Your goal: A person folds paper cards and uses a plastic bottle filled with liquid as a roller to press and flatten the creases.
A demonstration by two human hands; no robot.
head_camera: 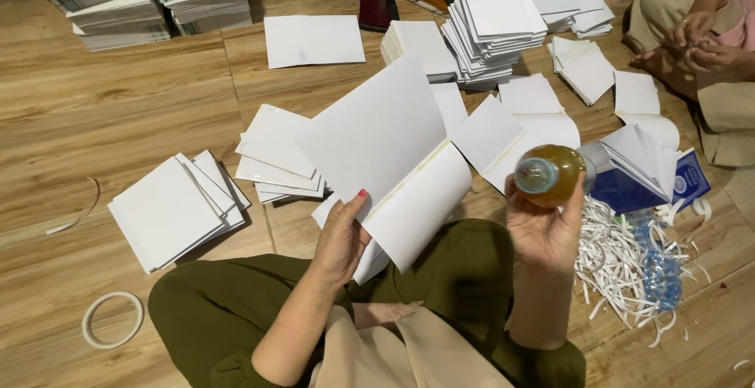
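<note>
My left hand [343, 239] grips the lower edge of a large white folded paper sheet [377, 140], held tilted over my lap, with one flap curling down to the right. My right hand [546, 227] holds up a small bottle of amber liquid with a blue cap [550, 172], its cap end facing me. The bottle is just to the right of the sheet, not touching it. I sit cross-legged on the wooden floor in olive trousers.
Stacks of white folded sheets lie at left [169, 209], centre [275, 152] and far centre [491, 26]. A heap of white paper strips [621, 266] lies right, a tape ring [112, 319] lower left. Another person's hands [700, 42] work at top right.
</note>
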